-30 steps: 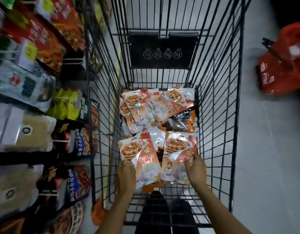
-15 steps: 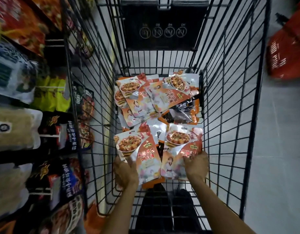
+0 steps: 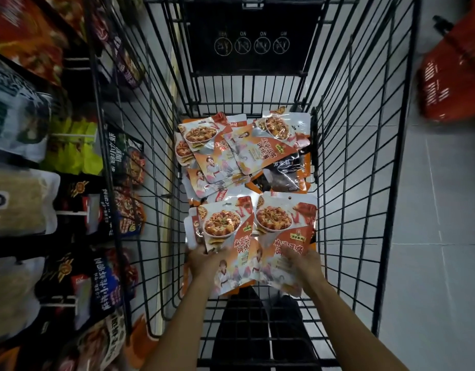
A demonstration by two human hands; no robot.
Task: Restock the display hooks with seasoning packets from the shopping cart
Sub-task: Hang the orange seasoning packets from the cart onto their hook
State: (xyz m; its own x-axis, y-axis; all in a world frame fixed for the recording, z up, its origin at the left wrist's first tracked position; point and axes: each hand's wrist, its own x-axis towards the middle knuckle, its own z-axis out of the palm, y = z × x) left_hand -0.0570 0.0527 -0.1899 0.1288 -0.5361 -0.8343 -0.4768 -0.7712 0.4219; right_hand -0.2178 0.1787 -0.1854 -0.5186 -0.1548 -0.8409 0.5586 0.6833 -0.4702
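Note:
A black wire shopping cart holds several orange-and-white seasoning packets lying loose on its floor. My left hand grips the lower edge of a near packet, which is tilted up off the pile with another packet behind it. My right hand grips the lower part of a second near packet, also raised. The two held packets sit side by side, touching. The display hooks on the left carry other hanging packets.
Shelving with hanging sauce and seasoning bags runs along the left, close against the cart's side. A red shopping basket sits on the grey tiled floor at the upper right. A black sign panel is on the cart's far end.
Both hands have closed on the two nearest packets and raised them off the pile toward me. The view has tilted down and closer into the cart.

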